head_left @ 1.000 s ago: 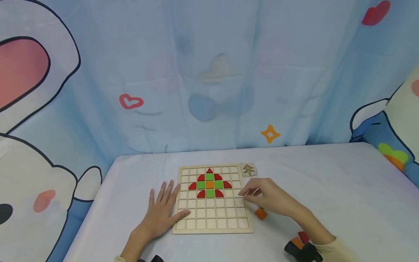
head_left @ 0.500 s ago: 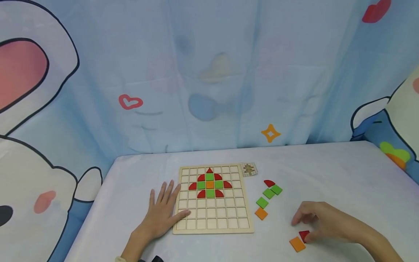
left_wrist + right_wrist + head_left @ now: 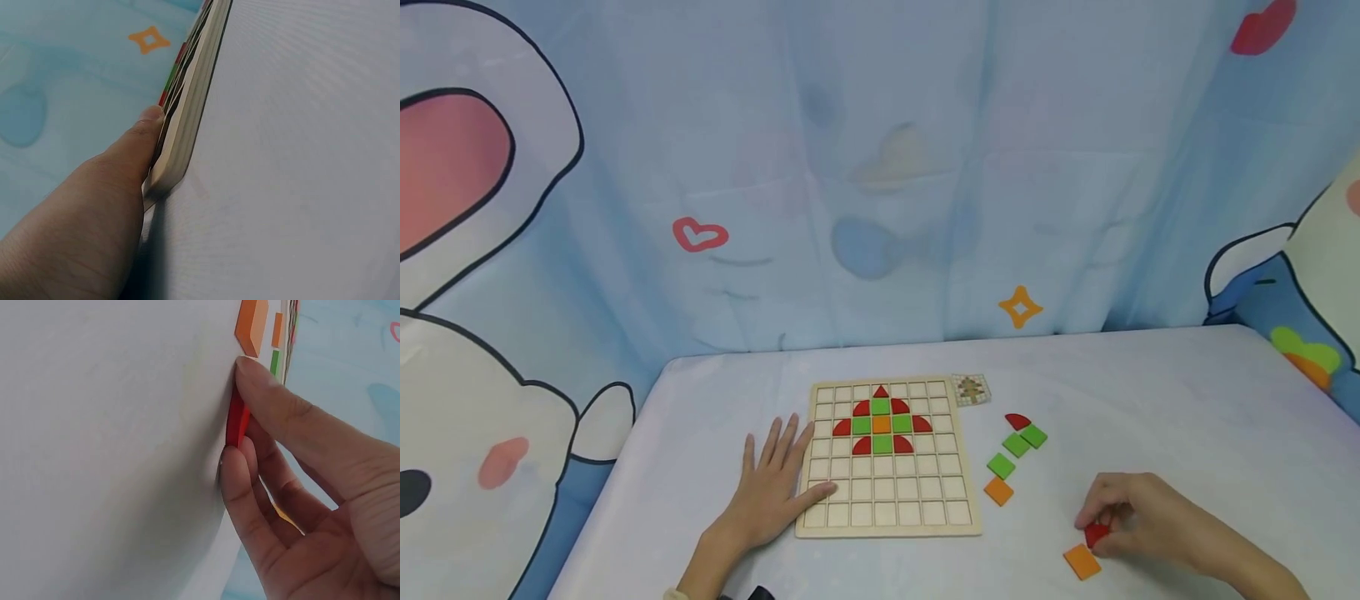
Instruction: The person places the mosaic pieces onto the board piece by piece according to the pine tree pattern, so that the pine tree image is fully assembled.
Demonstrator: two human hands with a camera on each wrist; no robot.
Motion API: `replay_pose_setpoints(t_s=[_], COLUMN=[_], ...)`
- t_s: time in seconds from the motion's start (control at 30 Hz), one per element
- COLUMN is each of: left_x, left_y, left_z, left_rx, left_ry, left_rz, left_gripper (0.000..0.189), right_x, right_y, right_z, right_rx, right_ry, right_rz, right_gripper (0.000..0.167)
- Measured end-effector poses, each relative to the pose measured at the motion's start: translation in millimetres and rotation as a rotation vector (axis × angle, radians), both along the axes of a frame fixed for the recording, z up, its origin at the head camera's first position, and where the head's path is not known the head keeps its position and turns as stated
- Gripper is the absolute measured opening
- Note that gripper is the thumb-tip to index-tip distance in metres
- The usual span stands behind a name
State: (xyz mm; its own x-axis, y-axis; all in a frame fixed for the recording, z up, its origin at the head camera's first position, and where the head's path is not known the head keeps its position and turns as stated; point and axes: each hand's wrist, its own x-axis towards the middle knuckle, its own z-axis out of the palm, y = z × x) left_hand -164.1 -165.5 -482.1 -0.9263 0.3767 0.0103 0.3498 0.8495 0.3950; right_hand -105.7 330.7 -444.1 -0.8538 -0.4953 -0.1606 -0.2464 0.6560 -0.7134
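Note:
A wooden grid board (image 3: 883, 500) lies on the table, with red, green and orange tiles set in its upper cells in a stepped tree-like shape. My left hand (image 3: 767, 492) rests flat over the board's left edge, fingers spread; in the left wrist view its thumb (image 3: 134, 144) lies on the rim. At the right, my right hand (image 3: 1157, 521) pinches a red tile (image 3: 1096, 533) between thumb and fingers, at the table surface. The right wrist view shows that red tile (image 3: 236, 419) held edge-on. Just beside it lies a loose orange tile (image 3: 1082, 562).
Between board and right hand lie several loose tiles: a red quarter-round tile (image 3: 1018, 422), green tiles (image 3: 1002, 466) and another orange tile (image 3: 998, 491). A small pattern card (image 3: 972, 389) touches the board's upper right corner. A printed curtain (image 3: 880, 208) hangs behind the table.
My right hand has moved from the board's right edge back toward the lower right and now pinches the red tile there. The left hand has stayed in place.

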Motion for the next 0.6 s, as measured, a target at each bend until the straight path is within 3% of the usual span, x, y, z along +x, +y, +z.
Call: replay_pose_setpoints(t_s=[0.3,0.6], left_x=[0.0,-1.1], left_y=[-0.1,0.6], left_z=[-1.4,-0.9], left_rx=[-0.007,-0.006], left_ry=[0.01,0.004], left_rz=[-0.002,0.002], left_gripper=[0.093,0.093], right_x=[-3.5,-5.4], right_y=[-8,-12], right_z=[3.7,7.1], right_rx=[0.048,0.036], right_ry=[0.047,0.051], right_rz=[-0.036,-0.01], right_gripper=[0.016,0.019])
